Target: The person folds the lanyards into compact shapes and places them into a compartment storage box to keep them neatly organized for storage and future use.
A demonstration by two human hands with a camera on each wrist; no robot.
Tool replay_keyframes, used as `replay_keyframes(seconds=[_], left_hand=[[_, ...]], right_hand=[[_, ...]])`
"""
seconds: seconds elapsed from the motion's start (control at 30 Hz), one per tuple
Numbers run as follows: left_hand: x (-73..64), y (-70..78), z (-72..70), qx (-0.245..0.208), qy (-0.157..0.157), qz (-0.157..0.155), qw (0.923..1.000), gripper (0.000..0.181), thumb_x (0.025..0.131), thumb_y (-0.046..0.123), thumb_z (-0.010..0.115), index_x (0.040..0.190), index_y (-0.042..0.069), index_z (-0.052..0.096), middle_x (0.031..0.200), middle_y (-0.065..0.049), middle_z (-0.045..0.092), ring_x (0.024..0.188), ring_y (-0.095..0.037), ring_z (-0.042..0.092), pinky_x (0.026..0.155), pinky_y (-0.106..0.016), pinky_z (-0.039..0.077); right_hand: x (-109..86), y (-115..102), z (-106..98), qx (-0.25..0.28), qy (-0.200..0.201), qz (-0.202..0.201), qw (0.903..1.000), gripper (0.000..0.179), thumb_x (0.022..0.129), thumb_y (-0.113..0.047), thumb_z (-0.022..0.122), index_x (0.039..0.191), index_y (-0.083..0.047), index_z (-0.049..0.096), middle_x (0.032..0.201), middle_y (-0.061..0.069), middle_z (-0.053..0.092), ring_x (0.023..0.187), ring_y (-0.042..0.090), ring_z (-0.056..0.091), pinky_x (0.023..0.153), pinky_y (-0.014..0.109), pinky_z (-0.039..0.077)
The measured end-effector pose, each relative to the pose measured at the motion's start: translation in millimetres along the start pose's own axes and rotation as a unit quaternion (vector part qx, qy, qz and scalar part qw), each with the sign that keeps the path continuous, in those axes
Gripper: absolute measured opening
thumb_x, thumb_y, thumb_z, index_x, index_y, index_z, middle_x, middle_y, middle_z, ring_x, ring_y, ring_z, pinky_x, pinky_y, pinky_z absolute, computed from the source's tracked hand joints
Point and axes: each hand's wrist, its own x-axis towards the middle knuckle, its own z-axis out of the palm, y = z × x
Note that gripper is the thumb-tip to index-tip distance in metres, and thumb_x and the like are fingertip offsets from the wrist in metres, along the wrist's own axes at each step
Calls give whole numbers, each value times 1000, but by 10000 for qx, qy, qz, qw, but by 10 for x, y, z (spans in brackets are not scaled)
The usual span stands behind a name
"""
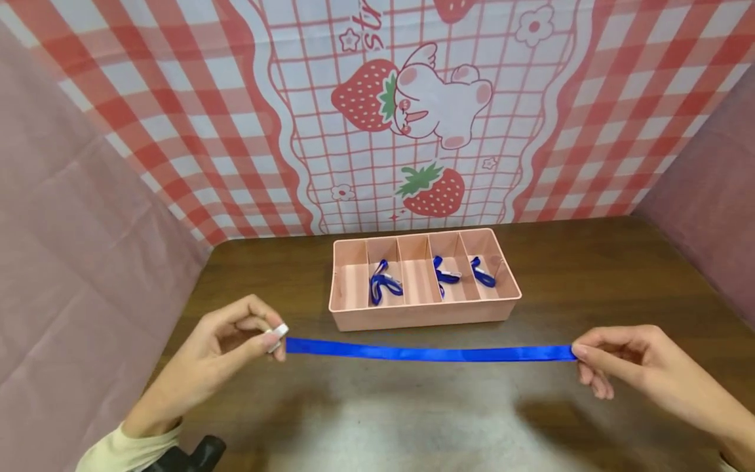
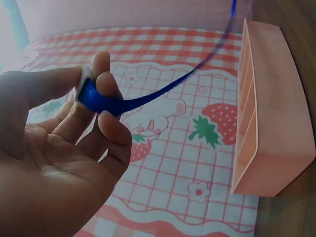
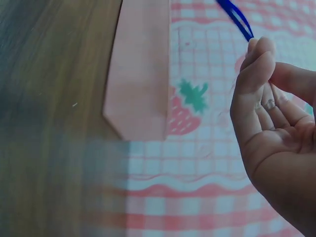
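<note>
A blue lanyard (image 1: 429, 352) is stretched nearly level between both hands, in front of the pink tray. At its left end the left hand (image 1: 227, 347) pinches a small white clip (image 1: 277, 335) between thumb and fingers. The left wrist view shows the blue strap (image 2: 140, 102) running out from that clip past the fingers. Thumb and forefinger of the right hand (image 1: 634, 360) pinch the other end. In the right wrist view, two thin strands of the strap (image 3: 239, 19) meet at the fingertips, which hide the very end.
A pink divided tray (image 1: 425, 316) stands at the back of the brown table (image 1: 578, 275). Folded blue lanyards lie in its second compartment from the left (image 1: 385, 285) and its two rightmost ones. Behind hangs a strawberry-print cloth (image 1: 318, 131); pink cloth (image 1: 77, 229) flanks both sides.
</note>
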Motion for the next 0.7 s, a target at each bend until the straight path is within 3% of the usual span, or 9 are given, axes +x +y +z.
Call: replay_keyframes(seconds=[0.13, 0.3, 0.43, 0.53, 0.7], left_hand=[[35, 48, 94, 157, -127, -32, 9998, 20, 95, -10, 57, 103, 8, 61, 87, -7, 67, 75, -19, 66, 62, -32, 56], [125, 130, 267, 340, -218, 272, 9988, 22, 94, -6, 63, 103, 14, 66, 91, -4, 64, 77, -16, 60, 62, -29, 52], [227, 210, 392, 497, -129, 589, 9969, 22, 93, -1, 66, 102, 18, 68, 90, 2, 64, 75, -14, 58, 61, -28, 51], [299, 276, 475, 610, -2, 559, 9966, 19, 93, 4, 69, 101, 21, 69, 87, 5, 65, 73, -12, 58, 58, -26, 49], [415, 363, 598, 384, 103, 545, 9977, 20, 92, 5, 71, 106, 18, 68, 86, 3, 64, 71, -12, 57, 53, -25, 47]], right_hand=[[-7, -231, 93, -329, 79, -48, 9994, 27, 96, 12, 53, 98, -10, 69, 72, 0, 62, 55, 14, 58, 45, 28, 45], [87, -460, 209, -600, -27, -149, 9981, 29, 96, 9, 56, 97, -17, 70, 73, -6, 63, 56, 10, 58, 44, 23, 45], [227, -534, 322, -537, -157, -585, 9967, 30, 95, 9, 57, 94, -19, 68, 72, -9, 61, 58, 7, 57, 45, 22, 44], [356, -585, 411, -462, -221, -842, 9951, 31, 95, 8, 59, 90, -21, 67, 70, -10, 61, 58, 6, 56, 47, 21, 43], [564, -762, 528, -599, -387, -768, 9945, 29, 96, 0, 62, 86, -26, 66, 69, -15, 61, 57, 4, 57, 47, 18, 44]])
